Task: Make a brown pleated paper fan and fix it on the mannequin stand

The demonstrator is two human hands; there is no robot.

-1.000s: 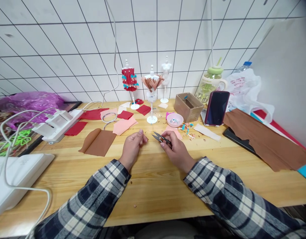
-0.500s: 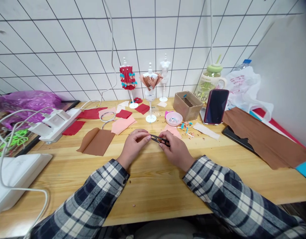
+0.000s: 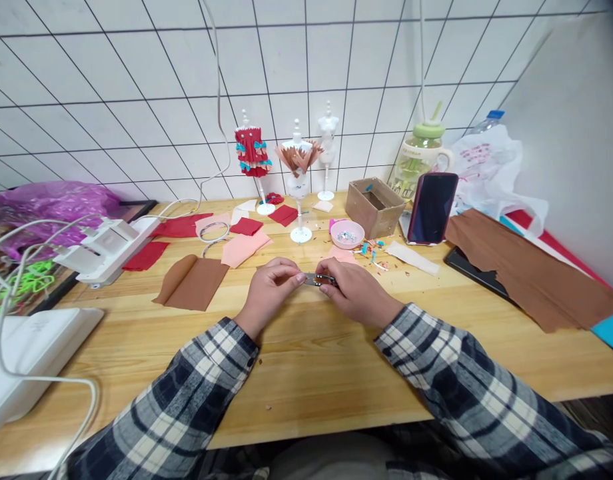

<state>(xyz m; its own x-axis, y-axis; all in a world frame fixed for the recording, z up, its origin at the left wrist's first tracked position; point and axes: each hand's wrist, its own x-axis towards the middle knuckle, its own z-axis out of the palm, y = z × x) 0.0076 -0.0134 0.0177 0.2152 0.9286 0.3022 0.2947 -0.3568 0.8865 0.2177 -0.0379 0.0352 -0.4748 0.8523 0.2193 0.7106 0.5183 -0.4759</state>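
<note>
My right hand [image 3: 359, 291] grips a pair of black-handled thread snips [image 3: 318, 280], blades pointing left with the tips at my left fingers. The thumb and fingers of my left hand [image 3: 270, 293] are pinched together at those tips; whatever lies between them is too small to make out. Beyond my hands stands a small white mannequin [image 3: 300, 190] with pointed brown crepe paper pieces [image 3: 299, 159] round its chest. To its left is a mannequin in a red ruffled dress [image 3: 251, 152] with blue bows. A bare white mannequin [image 3: 328, 140] stands behind.
Brown crepe paper [image 3: 201, 283] lies left of my hands. A pink bowl [image 3: 347, 244] of shiny bits, paper scraps [image 3: 374, 253] and a cardboard box [image 3: 374, 212] sit beyond my right hand. A phone [image 3: 432, 208] stands upright at right; a power strip [image 3: 111, 257] lies left.
The snips' blades have closed together at my left fingertips; they stood apart before. My right forearm has shifted slightly to the right, and the camera view has tilted a little.
</note>
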